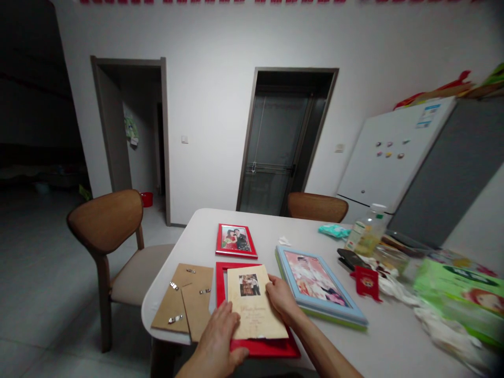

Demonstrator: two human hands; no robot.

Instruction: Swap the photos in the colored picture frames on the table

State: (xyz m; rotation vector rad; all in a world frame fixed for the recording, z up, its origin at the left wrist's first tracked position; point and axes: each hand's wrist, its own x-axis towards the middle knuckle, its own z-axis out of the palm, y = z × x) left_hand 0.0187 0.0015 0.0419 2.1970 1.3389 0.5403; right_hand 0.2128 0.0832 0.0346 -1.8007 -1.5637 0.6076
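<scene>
Cream card (258, 326), its script (252, 309) too blurred to read, is held by both hands (219, 338) (282, 297).

White tabletop (388, 344) with rounded corners. Laid flat towards the far left, a small red framed photo (236, 240); just nearer, a larger red frame (220, 286). Left of that, two brown backing boards (171, 310) with metal clips, one overlapping the other. To the right, a blue picture frame (321, 278) with a green layer under it. Beyond, a crumpled scrap of tissue (284, 241) and a teal packet (334, 231). Crowded along the right side, a bottle (364, 233) of yellowish liquid, a clear bowl (394, 258), a small red packet (367, 282), crumpled white tissues (449, 333) and a large green packet (460, 294).
</scene>
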